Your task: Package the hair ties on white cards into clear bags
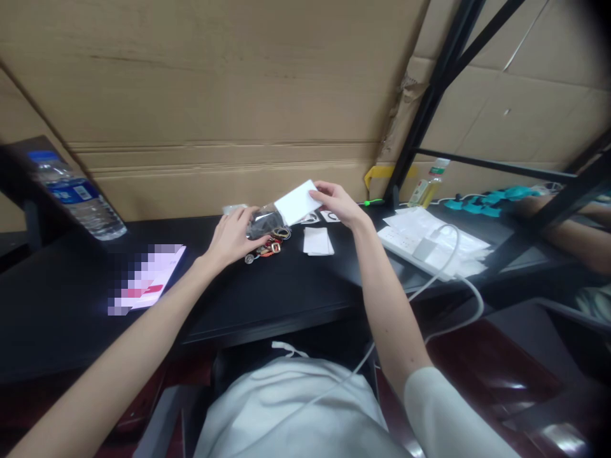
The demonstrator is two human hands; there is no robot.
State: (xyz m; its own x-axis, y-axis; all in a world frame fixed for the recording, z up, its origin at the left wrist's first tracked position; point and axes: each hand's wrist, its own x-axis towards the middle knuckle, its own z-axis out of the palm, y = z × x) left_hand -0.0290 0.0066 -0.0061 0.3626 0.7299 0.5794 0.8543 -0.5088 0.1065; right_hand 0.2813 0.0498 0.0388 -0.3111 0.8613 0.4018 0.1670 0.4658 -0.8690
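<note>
My right hand point(331, 198) pinches the right end of a white card point(296, 202) above the back of the black table. The card's left end meets a dark, shiny packet point(266, 222); whether it goes inside I cannot tell. My left hand point(233, 234) is closed around that packet from the left, thumb below it. Just under the packet lies a small heap of cords and trinkets point(271, 248), some red and orange with metal parts. A short stack of white cards point(318, 242) rests on the table below my right hand.
A water bottle point(79, 194) and a lit phone point(153, 280) are on the left. To the right lie a white power strip point(415, 251) with plastic bags and a white cable, near a yellowish drink bottle point(428, 184). Another person's arm point(568, 229) shows beyond the black frame point(432, 95).
</note>
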